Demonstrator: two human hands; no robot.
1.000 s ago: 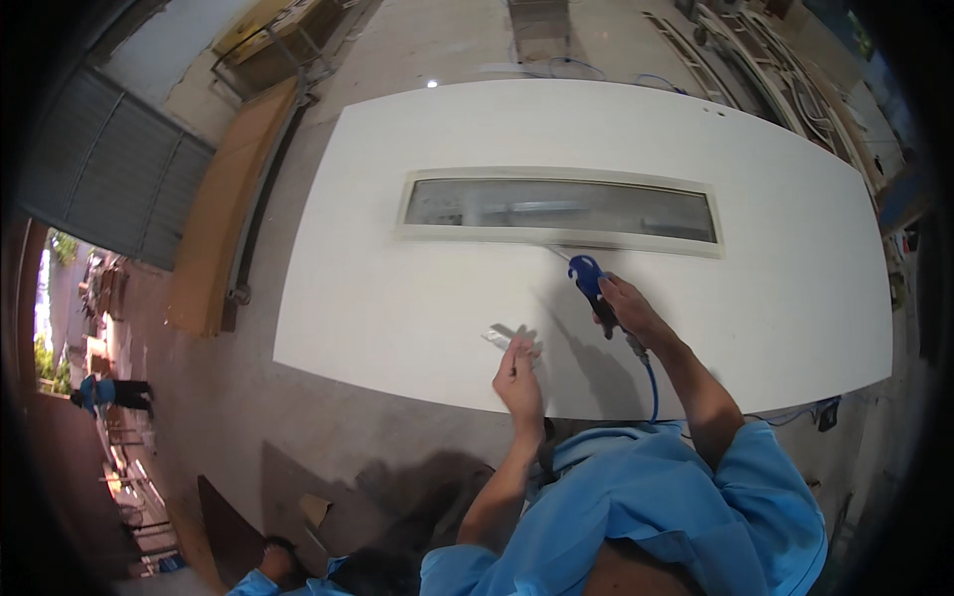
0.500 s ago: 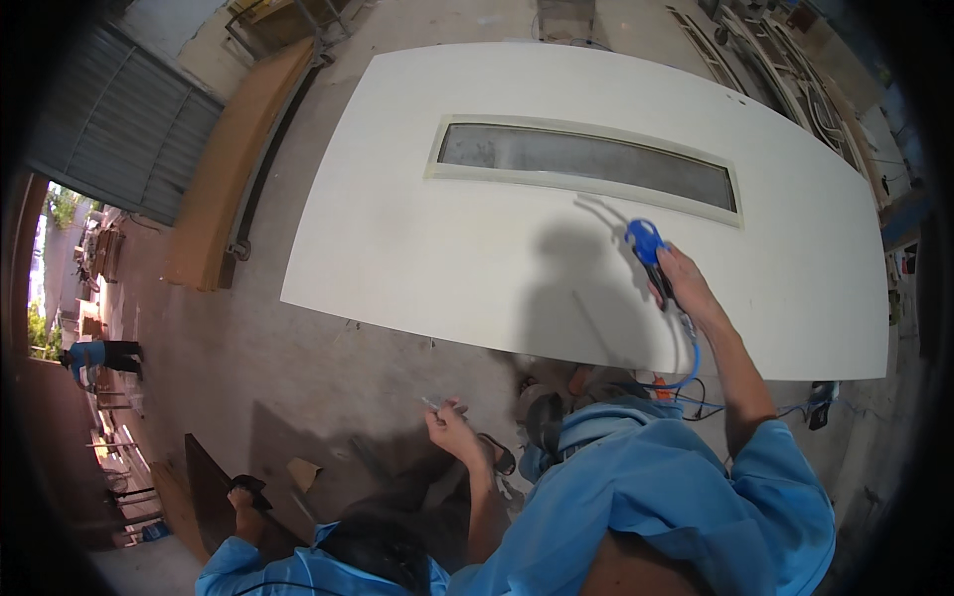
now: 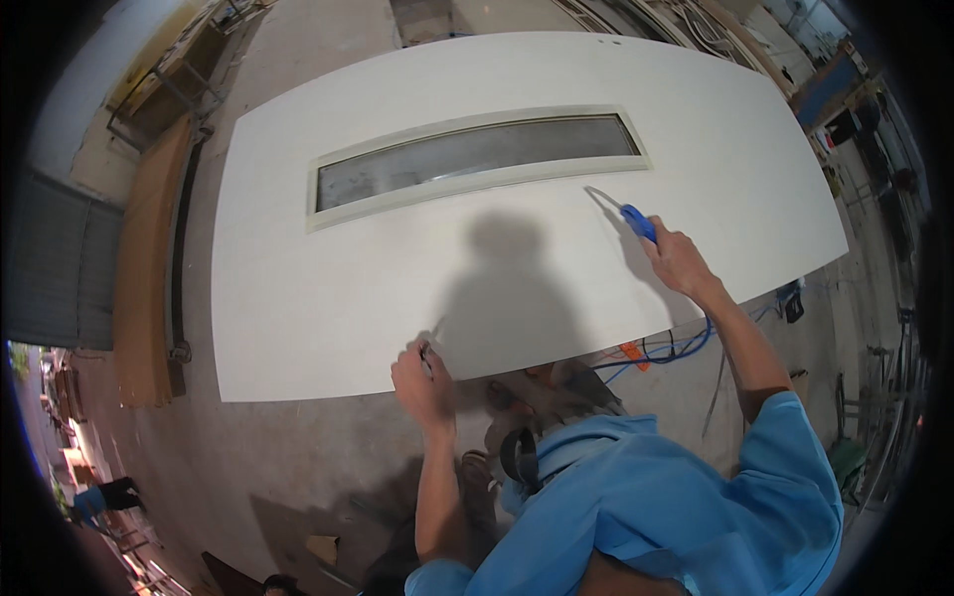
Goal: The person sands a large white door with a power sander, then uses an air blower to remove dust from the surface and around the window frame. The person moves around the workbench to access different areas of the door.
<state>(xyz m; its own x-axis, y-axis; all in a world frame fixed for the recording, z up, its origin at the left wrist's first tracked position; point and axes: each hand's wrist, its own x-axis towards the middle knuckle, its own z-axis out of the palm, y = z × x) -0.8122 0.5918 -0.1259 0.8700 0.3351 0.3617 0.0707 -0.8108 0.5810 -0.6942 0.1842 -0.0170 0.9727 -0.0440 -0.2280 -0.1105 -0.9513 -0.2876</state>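
My right hand point(image 3: 680, 261) is closed round a blue air blow gun point(image 3: 638, 223). Its thin bent nozzle reaches over the white door panel point(image 3: 397, 288), near the lower right corner of the framed window point(image 3: 487, 151) set in that panel. A blue hose point(image 3: 700, 338) hangs from below this hand past the panel's near edge. My left hand point(image 3: 424, 382) is closed on a small slim tool point(image 3: 426, 360), dark with a light part, whose kind I cannot make out. That hand is at the panel's near edge, left of my shadow.
Brown flat boards point(image 3: 149, 268) stand along the left. An orange object point(image 3: 635, 355) and cables lie beyond my body under the near edge. Long strips point(image 3: 686, 25) are stacked at the far right. Another person point(image 3: 104, 500) is at the far left, by a bright opening.
My left hand has risen from over the floor to the panel's near edge. My right hand still holds the blow gun, now turned. The view has swung right; a nearby co-worker has mostly left it.
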